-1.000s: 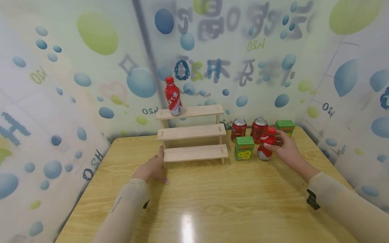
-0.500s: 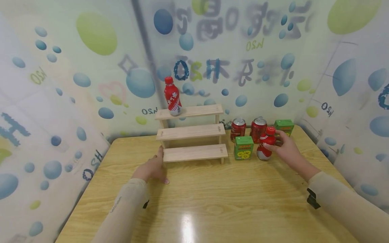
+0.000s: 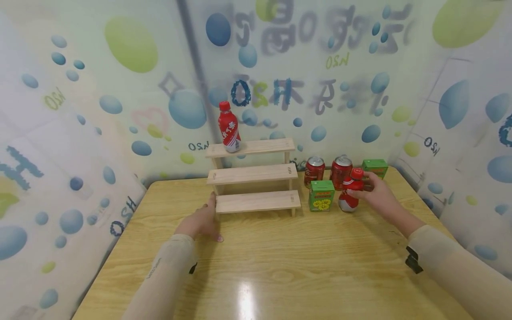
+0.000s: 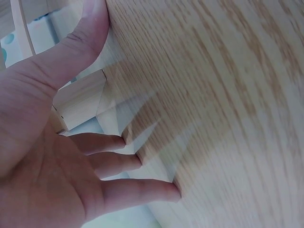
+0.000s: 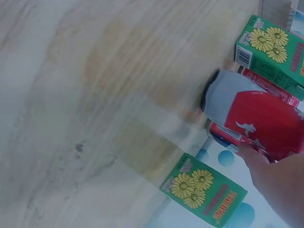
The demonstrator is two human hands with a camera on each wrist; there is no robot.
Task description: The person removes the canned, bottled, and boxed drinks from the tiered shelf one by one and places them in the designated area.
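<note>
In the head view my right hand (image 3: pixel 378 193) grips a red and white bottle (image 3: pixel 349 200) by its upper part, thumb in front. The bottle stands upright at the right of the table, and in the right wrist view the same bottle (image 5: pixel 266 118) fills the right edge. My left hand (image 3: pixel 202 222) rests on the table by the left end of a three-tier wooden shelf (image 3: pixel 256 202). Its fingers (image 4: pixel 142 190) are extended with tips at the tabletop, in the left wrist view. A second red bottle (image 3: pixel 229 131) stands on the shelf's top tier, at the left.
Two red cans (image 3: pixel 314 172) stand behind the held bottle. One green drink carton (image 3: pixel 322 198) stands just left of it, and another green carton (image 3: pixel 374 167) is behind my right hand. A wall covering with blue and green drops (image 3: pixel 186 109) closes off the back and sides.
</note>
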